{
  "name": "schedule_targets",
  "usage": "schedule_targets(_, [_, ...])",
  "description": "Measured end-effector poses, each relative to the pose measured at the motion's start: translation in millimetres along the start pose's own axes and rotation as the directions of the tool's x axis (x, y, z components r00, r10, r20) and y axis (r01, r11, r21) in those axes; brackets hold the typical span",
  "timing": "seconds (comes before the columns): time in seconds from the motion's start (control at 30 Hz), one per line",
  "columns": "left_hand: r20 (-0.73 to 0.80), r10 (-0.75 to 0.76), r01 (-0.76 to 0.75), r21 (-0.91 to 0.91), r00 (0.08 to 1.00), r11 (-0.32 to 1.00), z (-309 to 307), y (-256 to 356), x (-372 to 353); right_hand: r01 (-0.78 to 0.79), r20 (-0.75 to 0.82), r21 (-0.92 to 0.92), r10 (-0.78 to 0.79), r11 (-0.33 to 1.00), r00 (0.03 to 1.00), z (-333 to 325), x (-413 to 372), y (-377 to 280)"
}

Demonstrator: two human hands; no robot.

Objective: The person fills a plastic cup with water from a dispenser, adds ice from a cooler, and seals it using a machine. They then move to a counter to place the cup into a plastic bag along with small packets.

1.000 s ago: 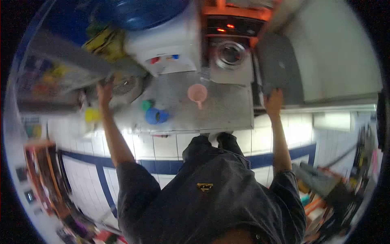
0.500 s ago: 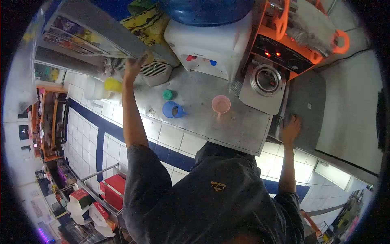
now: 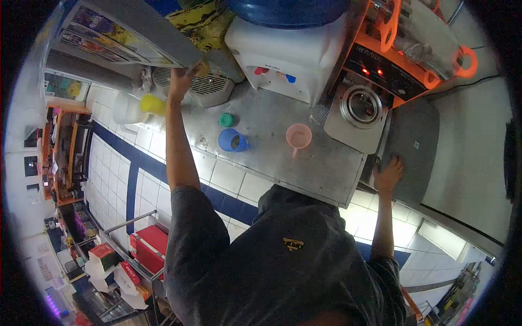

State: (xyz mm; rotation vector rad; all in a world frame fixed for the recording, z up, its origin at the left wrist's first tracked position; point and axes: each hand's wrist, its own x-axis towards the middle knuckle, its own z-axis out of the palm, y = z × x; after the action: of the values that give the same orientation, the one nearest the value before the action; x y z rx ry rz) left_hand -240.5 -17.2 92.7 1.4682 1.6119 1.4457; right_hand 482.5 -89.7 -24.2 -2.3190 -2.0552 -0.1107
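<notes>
My left hand reaches to the lower edge of a grey dispensing machine, above its slotted drip tray. Its fingers are curled, and a small yellowish, see-through thing shows at their tips; what it is I cannot make out. My right hand lies with fingers spread on a dark grey surface, holding nothing. Between the hands, on the metal counter, stand a blue cup and a pink cup, both with handles. A green lid-like piece sits behind the blue cup.
A white water dispenser with a blue bottle stands at the back. Right of it is an orange-and-black sealing machine with a round metal ring. A yellow cup and a white container are at the left.
The view has shifted slightly, so the counter objects appear a little displaced. Both hands stay at about the same places, and the cups have not been moved.
</notes>
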Motion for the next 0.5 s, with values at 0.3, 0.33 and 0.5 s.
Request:
schedule_targets(0.3, [-0.038, -0.051, 0.051, 0.005, 0.998, 0.999, 3, -8, 3, -0.002, -0.021, -0.044, 0.001, 0.999, 1.000, 13, 1, 7])
schedule_targets(0.33, [-0.060, -0.034, 0.032, -0.041, 0.998, 0.999, 3, -8, 2, -0.002, -0.021, -0.045, 0.001, 0.999, 1.000, 13, 1, 8])
schedule_targets(0.5, [-0.035, -0.014, 0.015, 0.034, 0.999, 0.999, 3, 2, 0, -0.001, -0.051, -0.021, -0.001, 1.000, 0.999, 11, 2, 5])
